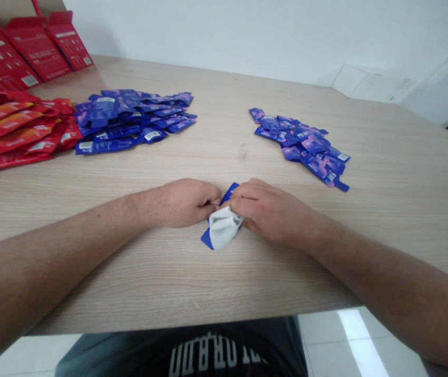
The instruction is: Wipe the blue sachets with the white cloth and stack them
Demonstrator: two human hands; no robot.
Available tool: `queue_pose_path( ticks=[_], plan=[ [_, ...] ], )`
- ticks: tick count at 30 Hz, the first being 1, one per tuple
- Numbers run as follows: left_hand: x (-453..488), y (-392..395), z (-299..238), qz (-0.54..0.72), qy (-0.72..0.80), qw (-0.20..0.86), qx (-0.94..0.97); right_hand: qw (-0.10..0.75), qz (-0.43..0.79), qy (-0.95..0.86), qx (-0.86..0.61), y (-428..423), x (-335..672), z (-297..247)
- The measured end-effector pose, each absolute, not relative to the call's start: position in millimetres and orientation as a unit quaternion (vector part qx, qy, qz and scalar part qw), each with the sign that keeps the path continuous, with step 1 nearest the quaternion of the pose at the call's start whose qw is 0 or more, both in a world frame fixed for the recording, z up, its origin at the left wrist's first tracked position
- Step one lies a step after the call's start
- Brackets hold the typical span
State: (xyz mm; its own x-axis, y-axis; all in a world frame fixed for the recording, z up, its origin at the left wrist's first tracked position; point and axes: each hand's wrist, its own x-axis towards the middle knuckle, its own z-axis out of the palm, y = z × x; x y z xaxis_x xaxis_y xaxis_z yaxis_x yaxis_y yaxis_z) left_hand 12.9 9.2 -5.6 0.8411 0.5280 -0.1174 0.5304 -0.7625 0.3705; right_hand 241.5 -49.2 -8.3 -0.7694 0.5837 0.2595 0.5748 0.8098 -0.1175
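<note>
Both my hands meet at the middle of the wooden table near its front edge. My left hand [184,203] is curled, with its fingertips pinching the edge of a small blue sachet [229,192]. My right hand [271,212] presses over the sachet from the other side, its fingers gripping a crumpled white wipe [222,228] that bulges from the packet. A blue corner of the sachet sticks out below the wipe. My fingers hide the sachet's upper middle.
A heap of dark blue sachets [129,121] lies ahead on the left, and a smaller heap of purple-blue sachets [300,146] lies ahead on the right. Red packets [15,128] and flat red cartons [31,47] occupy the far left. A white wall stands behind the light wood table [224,283].
</note>
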Motion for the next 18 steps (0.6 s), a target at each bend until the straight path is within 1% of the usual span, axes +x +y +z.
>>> queue_pose_path(
  ticks=[4,9,11,15,18],
  plan=[
    [13.6,8.9,-4.9,-0.002,0.282,0.196,0.939,0.162,0.01,-0.922,-0.352,-53.6,236.2,-8.6],
    [13.0,9.3,-5.0,-0.004,0.276,0.2,0.94,0.12,0.017,-0.96,-0.251,-68.0,222.7,-4.9],
    [12.7,9.7,-5.7,-0.007,0.278,0.198,0.94,0.125,0.013,-0.957,-0.261,-67.4,224.1,-4.6],
    [13.0,9.5,-5.4,-0.005,0.283,0.202,0.937,0.164,-0.011,-0.929,-0.333,-63.2,226.1,-7.1],
    [13.4,8.7,-3.5,-0.015,0.288,0.199,0.936,0.141,0.002,-0.947,-0.288,-68.2,218.8,-6.8]
  ],
)
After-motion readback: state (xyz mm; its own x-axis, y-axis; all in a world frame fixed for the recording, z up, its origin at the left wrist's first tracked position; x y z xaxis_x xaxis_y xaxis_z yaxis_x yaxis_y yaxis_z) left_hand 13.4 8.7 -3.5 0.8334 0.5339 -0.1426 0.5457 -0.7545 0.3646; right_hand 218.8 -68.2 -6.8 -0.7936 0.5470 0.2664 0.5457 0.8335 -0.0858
